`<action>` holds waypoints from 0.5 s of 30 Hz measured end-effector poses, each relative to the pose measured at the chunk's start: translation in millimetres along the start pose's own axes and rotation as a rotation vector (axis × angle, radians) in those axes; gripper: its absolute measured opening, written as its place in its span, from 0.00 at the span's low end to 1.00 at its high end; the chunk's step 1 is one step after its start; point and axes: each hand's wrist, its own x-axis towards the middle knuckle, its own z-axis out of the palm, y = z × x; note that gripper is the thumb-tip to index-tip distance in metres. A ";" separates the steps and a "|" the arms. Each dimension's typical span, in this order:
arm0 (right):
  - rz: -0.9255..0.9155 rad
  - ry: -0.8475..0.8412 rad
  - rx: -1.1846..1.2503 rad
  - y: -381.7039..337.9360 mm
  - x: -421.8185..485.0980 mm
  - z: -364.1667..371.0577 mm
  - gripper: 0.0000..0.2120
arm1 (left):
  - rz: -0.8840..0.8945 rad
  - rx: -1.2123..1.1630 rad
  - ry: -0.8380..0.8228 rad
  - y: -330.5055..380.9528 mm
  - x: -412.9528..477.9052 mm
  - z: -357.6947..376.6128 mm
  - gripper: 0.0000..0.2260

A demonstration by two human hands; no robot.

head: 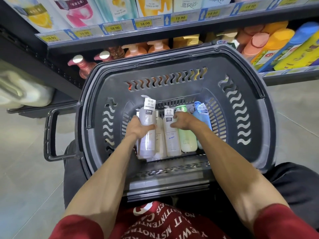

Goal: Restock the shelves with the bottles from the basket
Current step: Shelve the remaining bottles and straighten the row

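Down in the basket (189, 91), left grip (137, 126) is wrapping round the grey bottle (147, 144), right grip (183, 121) is resting loose-fingered on the white bottle (171, 142).

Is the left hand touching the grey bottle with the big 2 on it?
Touching. The head view shows the left hand wrapped around the grey bottle, with its thumb lying across the bottle's front and no gap between them.

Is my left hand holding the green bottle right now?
No, the left hand grips the pale grey pump bottle, while the green bottle lies in the basket further right.
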 end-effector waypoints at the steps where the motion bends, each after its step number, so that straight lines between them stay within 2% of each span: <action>1: -0.003 -0.011 -0.004 -1.3 0.5 2.9 0.21 | 0.016 -0.004 0.025 2.4 -3.1 -8.1 0.30; 8: -0.016 -0.023 -0.019 -5.9 4.0 6.6 0.22 | 0.046 0.055 0.107 7.9 -29.6 -40.8 0.31; 15: -0.090 -0.006 0.063 -27.9 21.5 11.8 0.20 | 0.062 0.027 0.172 12.6 -49.8 -62.0 0.28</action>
